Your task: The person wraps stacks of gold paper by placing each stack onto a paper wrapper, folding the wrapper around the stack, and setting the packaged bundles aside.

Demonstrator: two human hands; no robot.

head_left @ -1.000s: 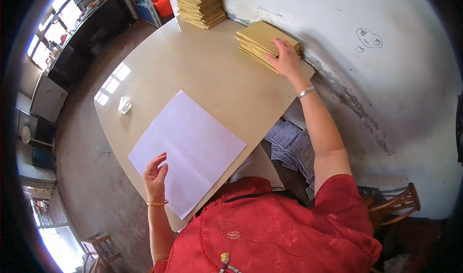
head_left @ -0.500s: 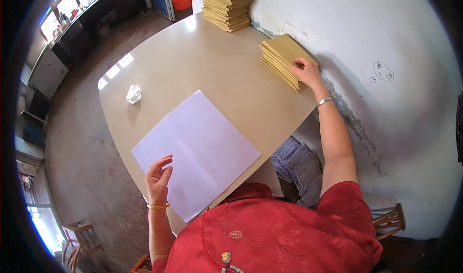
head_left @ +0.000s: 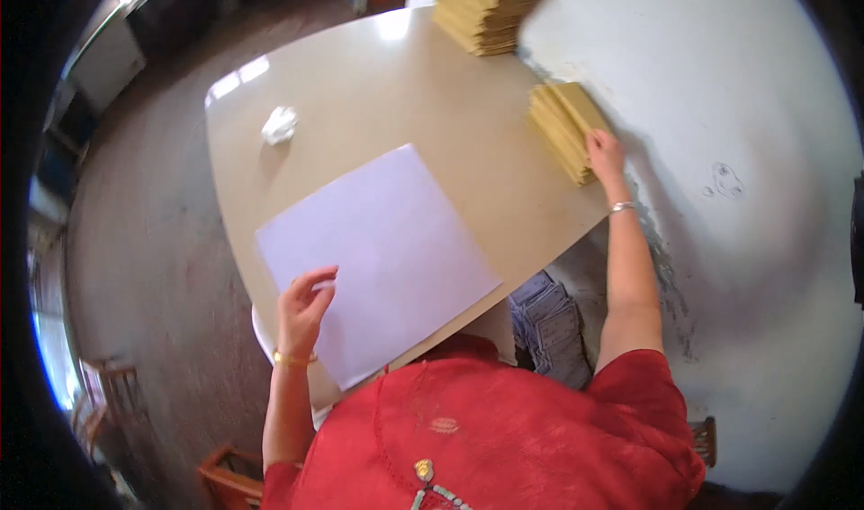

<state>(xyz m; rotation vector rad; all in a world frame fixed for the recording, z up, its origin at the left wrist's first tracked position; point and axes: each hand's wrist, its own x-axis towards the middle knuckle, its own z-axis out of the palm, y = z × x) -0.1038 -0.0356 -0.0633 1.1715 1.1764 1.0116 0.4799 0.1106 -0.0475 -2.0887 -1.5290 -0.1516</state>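
Observation:
A large white paper sheet lies on the near part of the table. Over its left side hovers my left hand, fingers bent, thumb apart from them, nothing held. At the wall side of the table my right hand pinches the near end of the top yellow-brown paper piece, perhaps an envelope, on the small stack. That top piece is tilted up along the wall side. My right fingertips are partly hidden behind the hand.
A taller stack of yellow-brown paper stands at the far corner by the wall. A crumpled white tissue rests on the table at the left. Below the near right edge lies a pile of printed papers. Wooden chairs stand nearby.
My right hand has closed on the top yellow-brown piece and tilted it up. The view has shifted. My left hand stays over the white sheet.

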